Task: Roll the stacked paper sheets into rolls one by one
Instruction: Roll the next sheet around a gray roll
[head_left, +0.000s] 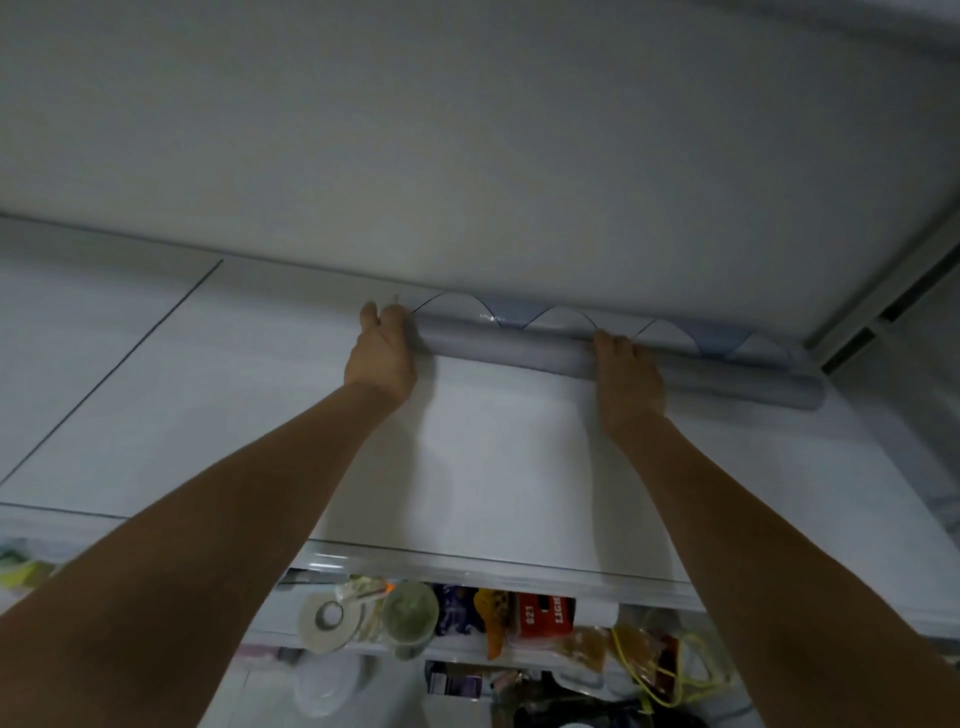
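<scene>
Left grip: we find the left grip (382, 348) at centre frame, its fingers curled round the left end of the paper roll (519, 349) and holding it.
Right grip: the right grip (629, 374) sits right of centre, its fingers curved over the top of the same roll and closed on it. The fingertips are hidden behind the roll.
Paper roll: grey, lying across the far side of the tabletop (78, 338), close to the wall (467, 130). Its right end runs on past the right grip toward the right of the frame.
Paper sheet: we note a flat white paper sheet (493, 467) running from the roll down to lower centre, between the two forearms.
Behind the roll: a clear strip with thin dark wavy lines (563, 314) lies at the foot of the wall. We cannot tell what it is.
Below the tabletop: a tape roll (327, 618), a green-lidded cup (410, 608), a red box (545, 616) and a yellow cord (654, 675), all at lower centre.
</scene>
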